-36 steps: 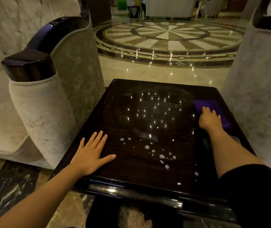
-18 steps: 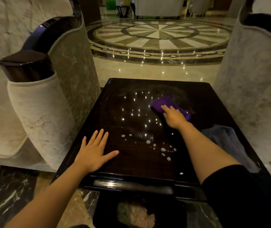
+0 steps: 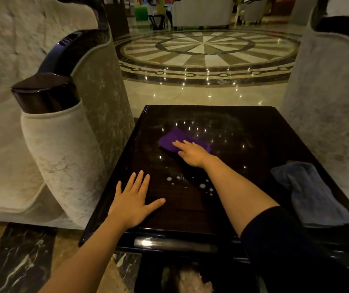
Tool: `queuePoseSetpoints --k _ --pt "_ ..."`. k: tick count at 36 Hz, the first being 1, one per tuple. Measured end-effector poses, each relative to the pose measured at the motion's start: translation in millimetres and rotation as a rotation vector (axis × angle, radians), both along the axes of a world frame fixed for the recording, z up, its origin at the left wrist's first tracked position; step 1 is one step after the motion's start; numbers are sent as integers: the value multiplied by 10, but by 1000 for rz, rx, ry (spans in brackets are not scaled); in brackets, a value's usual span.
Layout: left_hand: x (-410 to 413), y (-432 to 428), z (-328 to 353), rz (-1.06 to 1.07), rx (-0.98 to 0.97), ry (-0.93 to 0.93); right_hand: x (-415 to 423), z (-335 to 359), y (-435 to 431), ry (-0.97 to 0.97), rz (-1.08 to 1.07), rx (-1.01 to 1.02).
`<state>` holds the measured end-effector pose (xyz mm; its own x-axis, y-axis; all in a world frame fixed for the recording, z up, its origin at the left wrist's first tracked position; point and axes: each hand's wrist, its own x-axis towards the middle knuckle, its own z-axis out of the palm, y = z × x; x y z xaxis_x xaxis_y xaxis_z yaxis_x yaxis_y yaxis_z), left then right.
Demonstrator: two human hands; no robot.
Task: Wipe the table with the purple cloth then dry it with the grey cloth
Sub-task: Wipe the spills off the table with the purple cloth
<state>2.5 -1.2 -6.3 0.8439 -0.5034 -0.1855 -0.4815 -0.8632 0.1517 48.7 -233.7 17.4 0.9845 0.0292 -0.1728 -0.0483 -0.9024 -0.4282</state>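
Single head view, wide-angle, worn above the near edge of the dark tabletop (image 3: 254,144); faces forward and steeply down. Close range: both forearms enter from the bottom edge. Armchair arm (image 3: 63,149) at left, another chair (image 3: 328,102) at right, patterned marble floor (image 3: 207,51) beyond; edges curve

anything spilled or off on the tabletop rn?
Yes: white droplets are scattered on the dark table, near its front edge between the forearms. The purple cloth under the right hand lies farther back, short of them.
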Motion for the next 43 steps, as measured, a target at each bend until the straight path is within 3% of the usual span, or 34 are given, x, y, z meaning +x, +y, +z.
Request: queuePoseSetpoints --k 6,16,29,43 --pt "-1 9 -18 0 -10 -11 35 51 53 6 -78 -4" --pt "-14 8 -10 -11 -23 -4 -92 0 122 -37 -28 -70" --pt "-36 12 20 -31 5 25 -816 -44 255 -64 127 5" --pt "-37 21 35 -75 34 23 -1830 -28 363 -71 125 26"
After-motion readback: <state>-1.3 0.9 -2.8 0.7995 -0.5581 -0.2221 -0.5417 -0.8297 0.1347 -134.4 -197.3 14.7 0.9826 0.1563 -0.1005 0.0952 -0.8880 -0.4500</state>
